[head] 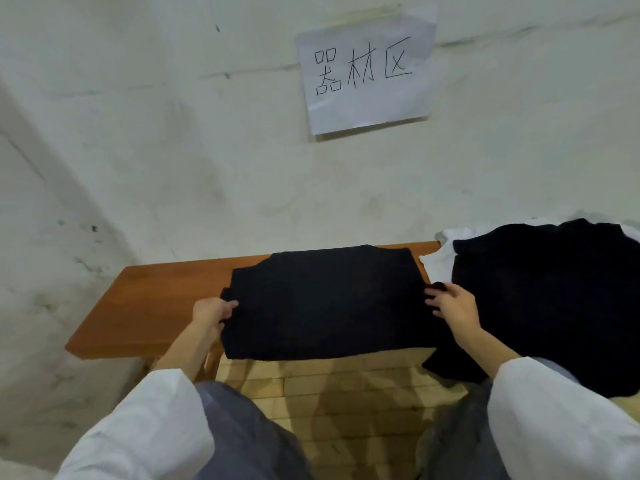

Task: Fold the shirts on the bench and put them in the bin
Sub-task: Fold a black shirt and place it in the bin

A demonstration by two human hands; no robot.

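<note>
A black shirt (325, 303) lies spread flat across the brown wooden bench (149, 299), its near edge hanging slightly over the front. My left hand (213, 313) pinches the shirt's left edge. At the right edge, my right hand (452, 304) grips the cloth with curled fingers. Another black shirt (550, 299) lies in a loose heap on the bench's right end, on top of white clothing (446, 247). No bin is in view.
A grey-white wall rises right behind the bench, with a paper sign (367, 69) taped to it. The floor under the bench is light wooden boards (339, 403). My knees in grey trousers (242, 431) sit close to the bench front.
</note>
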